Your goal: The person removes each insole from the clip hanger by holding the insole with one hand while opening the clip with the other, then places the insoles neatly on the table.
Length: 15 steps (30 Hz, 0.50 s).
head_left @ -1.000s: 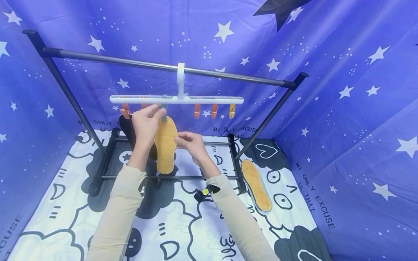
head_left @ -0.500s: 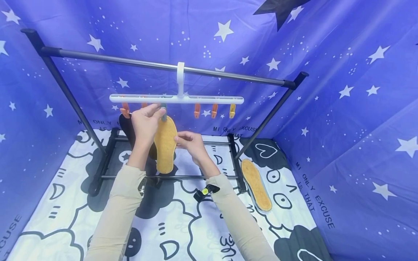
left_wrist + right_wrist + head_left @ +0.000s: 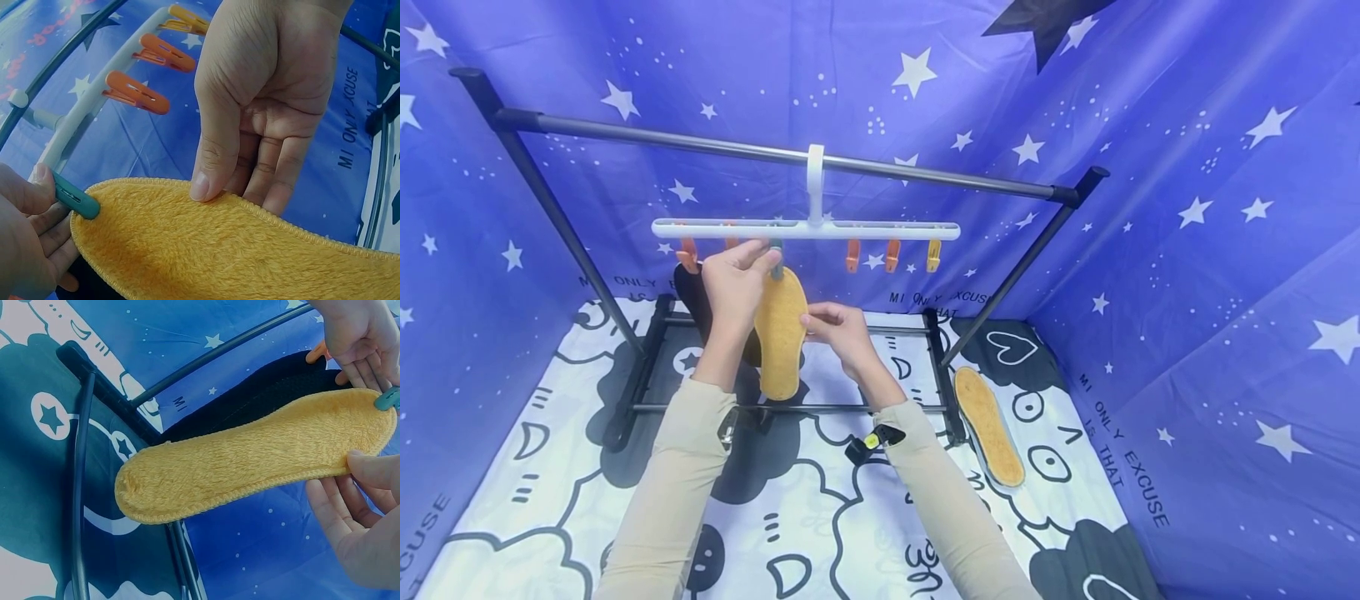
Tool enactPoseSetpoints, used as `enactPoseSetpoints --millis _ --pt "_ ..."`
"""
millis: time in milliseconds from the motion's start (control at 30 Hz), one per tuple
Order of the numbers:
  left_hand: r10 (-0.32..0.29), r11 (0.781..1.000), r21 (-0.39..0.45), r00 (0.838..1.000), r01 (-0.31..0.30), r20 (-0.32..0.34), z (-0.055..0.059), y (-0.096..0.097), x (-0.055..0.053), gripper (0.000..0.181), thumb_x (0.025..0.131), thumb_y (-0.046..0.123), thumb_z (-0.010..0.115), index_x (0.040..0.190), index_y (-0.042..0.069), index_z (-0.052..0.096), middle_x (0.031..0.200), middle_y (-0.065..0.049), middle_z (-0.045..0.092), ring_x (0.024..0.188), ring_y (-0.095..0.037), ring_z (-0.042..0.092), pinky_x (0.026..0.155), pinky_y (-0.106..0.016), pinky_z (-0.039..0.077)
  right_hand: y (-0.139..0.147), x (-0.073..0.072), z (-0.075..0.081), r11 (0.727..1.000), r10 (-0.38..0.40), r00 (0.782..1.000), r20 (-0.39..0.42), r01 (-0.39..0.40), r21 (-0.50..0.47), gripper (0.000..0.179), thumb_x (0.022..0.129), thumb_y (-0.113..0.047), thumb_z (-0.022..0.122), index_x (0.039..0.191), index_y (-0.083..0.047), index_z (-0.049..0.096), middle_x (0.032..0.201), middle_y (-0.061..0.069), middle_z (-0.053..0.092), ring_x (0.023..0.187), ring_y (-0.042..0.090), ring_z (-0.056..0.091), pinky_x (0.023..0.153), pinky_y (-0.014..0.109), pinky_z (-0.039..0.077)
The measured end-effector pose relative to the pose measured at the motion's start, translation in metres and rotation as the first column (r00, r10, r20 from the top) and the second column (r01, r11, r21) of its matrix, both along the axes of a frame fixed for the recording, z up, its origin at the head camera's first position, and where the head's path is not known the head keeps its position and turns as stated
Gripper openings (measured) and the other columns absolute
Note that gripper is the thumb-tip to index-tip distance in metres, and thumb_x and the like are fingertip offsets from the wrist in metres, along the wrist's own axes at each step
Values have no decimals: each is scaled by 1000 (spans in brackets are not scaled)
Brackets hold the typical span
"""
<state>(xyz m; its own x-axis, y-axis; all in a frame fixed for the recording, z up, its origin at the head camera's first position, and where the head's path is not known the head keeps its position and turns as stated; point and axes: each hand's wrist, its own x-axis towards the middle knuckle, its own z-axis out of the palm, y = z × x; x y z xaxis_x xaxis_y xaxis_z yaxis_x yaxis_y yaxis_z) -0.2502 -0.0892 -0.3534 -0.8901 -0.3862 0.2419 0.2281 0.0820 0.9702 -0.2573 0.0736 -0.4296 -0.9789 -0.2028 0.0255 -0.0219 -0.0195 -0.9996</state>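
A fuzzy yellow insole hangs toe end up, heel end down, under the white clip hanger. Its toe edge sits at the green clip, which my left hand pinches between thumb and fingers. My right hand pinches the insole's right edge, thumb on the fuzzy face and fingers behind. Black insoles hang from orange clips to the left, partly hidden behind my left hand and wrist in the head view. Another yellow insole lies on the patterned cloth at the right.
The hanger hooks over the top bar of a black metal rack. Two orange clips and a yellow clip hang along its right half. Blue star-printed curtains surround the rack; a black-and-white patterned cloth lies beneath.
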Motion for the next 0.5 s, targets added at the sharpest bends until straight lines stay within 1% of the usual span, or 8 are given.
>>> enactPoseSetpoints --millis 67,167,367,500 --pt "6 1000 -4 1000 -6 0 0 1 0 29 91 8 76 118 -1 73 119 -19 72 115 -26 71 102 -33 56 0 1 0 1000 2 1000 5 -2 1 25 93 2 69 115 15 67 107 27 73 77 8 70 95 59 56" --pt "16 1000 -12 1000 -16 -1 0 2 -1 28 91 8 77 118 -1 74 119 -19 72 115 -26 71 102 -32 56 0 1 0 1000 1 1000 13 -1 1 25 94 2 69 115 15 67 108 27 73 77 8 70 97 61 54" --pt "48 999 -22 999 -48 -11 -1 3 -2 26 90 7 77 115 -1 75 115 -20 74 111 -27 72 99 -32 58 2 0 -1 1000 0 1000 18 0 8 25 93 1 69 115 14 68 109 27 73 78 7 71 93 52 60" --pt "58 998 -19 998 -58 -11 -1 4 -3 26 90 8 77 114 -1 75 114 -20 74 109 -27 73 97 -32 59 2 0 0 1000 0 1000 15 0 7 25 93 2 69 115 14 68 108 26 74 78 7 70 93 52 60"
